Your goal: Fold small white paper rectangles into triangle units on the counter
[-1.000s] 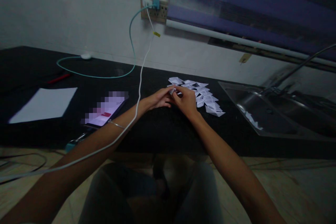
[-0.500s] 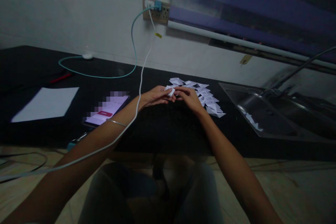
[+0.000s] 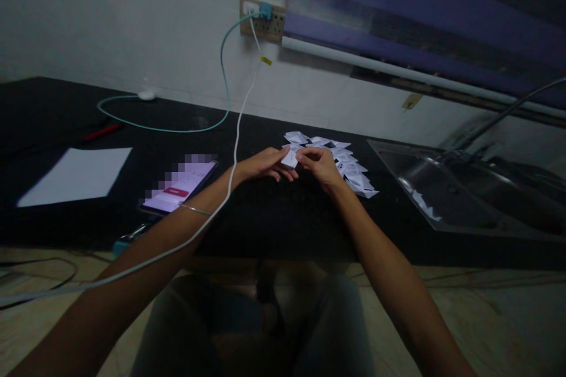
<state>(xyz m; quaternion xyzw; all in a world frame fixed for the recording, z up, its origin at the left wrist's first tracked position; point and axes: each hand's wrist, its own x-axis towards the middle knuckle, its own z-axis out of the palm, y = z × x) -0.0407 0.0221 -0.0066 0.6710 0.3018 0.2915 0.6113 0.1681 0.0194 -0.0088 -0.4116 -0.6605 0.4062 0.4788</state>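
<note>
A small folded piece of white paper [image 3: 289, 159] is pinched between my two hands above the dark countertop. My left hand [image 3: 269, 164] grips its left side, thumb on top and fingers underneath. On the right side, my right hand [image 3: 319, 164] holds the paper's edge between thumb and fingertips. Just behind and to the right lie several folded white paper pieces [image 3: 349, 165], laid close together in rows and partly covered by my right hand.
On the left are a flat white sheet [image 3: 79, 177], a lit phone [image 3: 181, 185] and a red pen-like object [image 3: 101, 132]. A white cable [image 3: 237, 129] hangs across my left forearm. At the right is a metal sink [image 3: 442, 188]; a socket strip [image 3: 263, 19] is on the wall.
The folded paper, mostly hidden between my fingers at first, has been turned so that a flat face shows. My right hand drew slightly away, then closed on the paper's right edge.
</note>
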